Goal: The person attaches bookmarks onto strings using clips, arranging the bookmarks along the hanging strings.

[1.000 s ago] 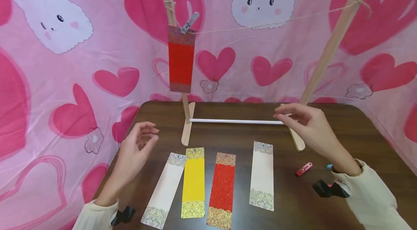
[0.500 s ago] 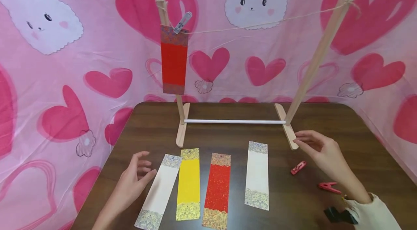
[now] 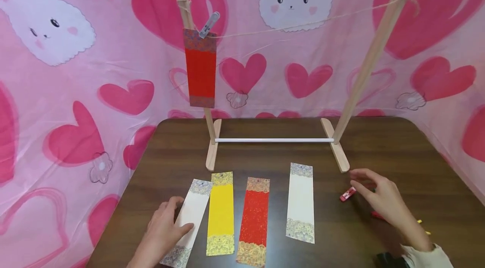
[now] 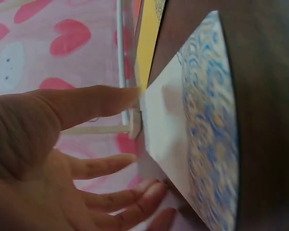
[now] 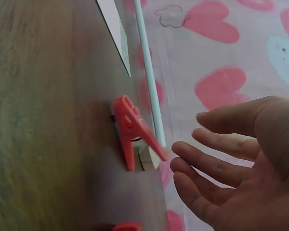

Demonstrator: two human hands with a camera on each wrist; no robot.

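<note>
My left hand [image 3: 161, 230] hovers at the left white paper strip [image 3: 195, 207], thumb over it and fingers by its left edge. The left wrist view shows the thumb and fingers spread, gripping nothing; whether a tip touches the paper I cannot tell. This strip has blue-patterned ends and meets the top of a yellow strip [image 3: 221, 209]. My right hand [image 3: 384, 196] is just right of a pink clothespin [image 3: 347, 194], fingers loosely bent and holding nothing. Between hand and table, a second red clothespin [image 3: 378, 215] is partly hidden. In the right wrist view a red clothespin [image 5: 131, 127] lies before the fingertips.
A red strip [image 3: 254, 217] and another white strip [image 3: 300, 205] lie mid-table. Behind them stands a wooden frame [image 3: 363, 70] with a string [image 3: 284, 30]. A grey clothespin [image 3: 209, 25] holds a red strip [image 3: 201, 74] on it. Something yellow [image 3: 424, 226] shows beside the right wrist.
My left hand has come down to the left white strip. My right hand has lowered from the frame's right foot toward the pink clothespin. The strips stay put.
</note>
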